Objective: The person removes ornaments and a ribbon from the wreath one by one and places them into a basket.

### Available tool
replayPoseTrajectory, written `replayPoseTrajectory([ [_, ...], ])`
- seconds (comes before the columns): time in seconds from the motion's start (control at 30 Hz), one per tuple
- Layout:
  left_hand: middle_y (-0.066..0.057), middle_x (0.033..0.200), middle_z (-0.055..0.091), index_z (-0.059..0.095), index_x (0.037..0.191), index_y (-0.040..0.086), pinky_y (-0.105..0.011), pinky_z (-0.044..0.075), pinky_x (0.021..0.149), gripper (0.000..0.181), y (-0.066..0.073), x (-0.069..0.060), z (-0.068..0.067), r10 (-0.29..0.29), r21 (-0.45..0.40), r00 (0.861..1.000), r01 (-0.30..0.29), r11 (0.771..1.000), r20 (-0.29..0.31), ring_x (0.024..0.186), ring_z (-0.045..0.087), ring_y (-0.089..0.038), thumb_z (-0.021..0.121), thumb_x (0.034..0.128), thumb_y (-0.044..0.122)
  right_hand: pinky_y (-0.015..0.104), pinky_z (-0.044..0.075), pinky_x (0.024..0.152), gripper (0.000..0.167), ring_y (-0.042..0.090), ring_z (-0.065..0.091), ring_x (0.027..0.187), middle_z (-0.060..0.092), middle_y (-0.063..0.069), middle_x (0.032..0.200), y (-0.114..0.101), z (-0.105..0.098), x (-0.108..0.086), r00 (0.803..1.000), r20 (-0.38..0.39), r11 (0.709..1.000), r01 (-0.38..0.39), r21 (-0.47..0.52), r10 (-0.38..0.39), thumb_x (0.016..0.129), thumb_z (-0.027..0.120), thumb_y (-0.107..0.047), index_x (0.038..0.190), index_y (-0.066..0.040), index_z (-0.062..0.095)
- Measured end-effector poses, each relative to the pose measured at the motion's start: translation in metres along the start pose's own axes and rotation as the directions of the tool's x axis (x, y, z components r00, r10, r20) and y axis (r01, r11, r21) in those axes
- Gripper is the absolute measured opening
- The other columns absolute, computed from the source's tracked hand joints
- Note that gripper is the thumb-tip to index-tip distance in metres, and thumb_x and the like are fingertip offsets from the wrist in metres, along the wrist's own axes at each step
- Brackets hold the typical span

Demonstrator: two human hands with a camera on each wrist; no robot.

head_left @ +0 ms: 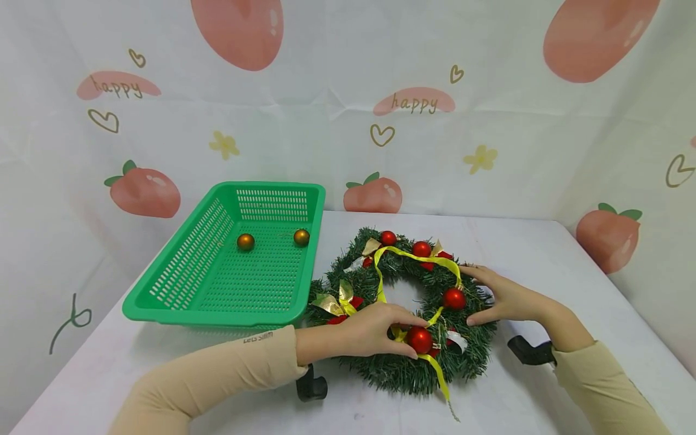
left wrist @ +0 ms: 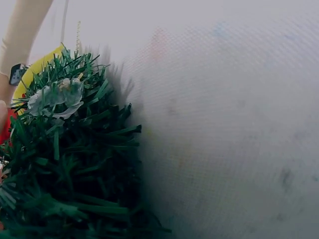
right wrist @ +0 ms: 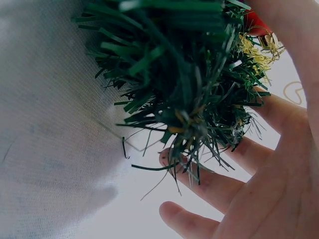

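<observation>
A green tinsel Christmas wreath [head_left: 402, 374] lies on the table, decorated with red balls, gold-and-red bows and a yellow ribbon [head_left: 415, 255]. At its near side, my left hand [head_left: 370, 331] holds a red ball [head_left: 419, 339] between thumb and index finger, beside the ribbon. The ribbon's loose end hangs over the wreath's front edge. My right hand [head_left: 508, 296] rests against the wreath's right side, its thumb toward the front and its fingers behind. In the right wrist view, those fingers [right wrist: 214, 191] are spread and loosely extended along the tinsel.
Left of the wreath stands a green plastic basket [head_left: 217, 317] with two gold balls [head_left: 246, 242] inside, its right side close to the wreath. Black wrist mounts [head_left: 312, 386] sit under both forearms. A printed cloth [head_left: 326, 139] hangs behind the white table [head_left: 522, 232].
</observation>
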State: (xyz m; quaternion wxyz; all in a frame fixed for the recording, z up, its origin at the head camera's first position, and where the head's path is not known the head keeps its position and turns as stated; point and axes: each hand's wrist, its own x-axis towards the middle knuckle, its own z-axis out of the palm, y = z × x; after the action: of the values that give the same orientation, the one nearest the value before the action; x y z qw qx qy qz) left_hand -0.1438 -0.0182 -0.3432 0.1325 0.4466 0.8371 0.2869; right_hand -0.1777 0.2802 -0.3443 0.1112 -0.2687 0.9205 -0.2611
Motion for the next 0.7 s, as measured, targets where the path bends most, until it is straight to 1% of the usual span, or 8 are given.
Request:
replayPoseTrajectory([
  [0.13,0.001,0.118,0.066,0.059,0.128,0.017,-0.009,0.046,0.079,0.046,0.000,0.000,0.001,0.009,0.009,1.000,-0.009,1.000,-0.008,0.097,0.061,-0.006,0.070,0.0837,0.025,0.068,0.039,0.092,0.099,0.054,0.041,0.120,0.025,0.034,0.143,0.000,0.000,0.000,1.000,0.000,1.000,-0.006,-0.001,0.006,0.071,0.079,-0.036,0.142,0.007,0.026],
  [0.23,0.001,0.118,0.066,0.060,0.127,0.017,-0.009,0.046,0.078,0.045,-0.001,0.000,0.000,0.019,0.006,1.000,-0.019,1.000,-0.017,0.096,0.061,-0.006,0.069,0.0837,0.025,0.068,0.039,0.091,0.099,0.054,0.041,0.120,0.025,0.034,0.143,0.000,0.000,0.000,1.000,-0.001,1.000,-0.005,-0.002,0.005,0.071,0.079,-0.037,0.142,0.007,0.026],
  [0.43,-0.001,0.119,0.066,0.061,0.126,0.014,-0.012,0.048,0.081,0.043,0.002,-0.003,-0.007,0.041,-0.001,0.999,-0.041,0.999,-0.034,0.098,0.063,-0.008,0.069,0.0844,0.024,0.068,0.039,0.091,0.099,0.054,0.041,0.120,0.025,0.035,0.143,0.000,0.000,-0.001,1.000,0.001,1.000,-0.003,0.005,0.003,0.072,0.079,-0.037,0.142,0.007,0.025],
  [0.7,-0.002,0.118,0.067,0.061,0.126,0.012,-0.016,0.050,0.084,0.044,0.005,-0.008,-0.017,0.050,-0.010,0.998,-0.050,0.999,-0.044,0.101,0.063,-0.011,0.069,0.0841,0.025,0.068,0.039,0.091,0.098,0.054,0.041,0.120,0.024,0.035,0.143,0.001,0.000,-0.001,1.000,0.004,1.000,-0.002,0.009,0.002,0.072,0.079,-0.034,0.142,0.008,0.025],
])
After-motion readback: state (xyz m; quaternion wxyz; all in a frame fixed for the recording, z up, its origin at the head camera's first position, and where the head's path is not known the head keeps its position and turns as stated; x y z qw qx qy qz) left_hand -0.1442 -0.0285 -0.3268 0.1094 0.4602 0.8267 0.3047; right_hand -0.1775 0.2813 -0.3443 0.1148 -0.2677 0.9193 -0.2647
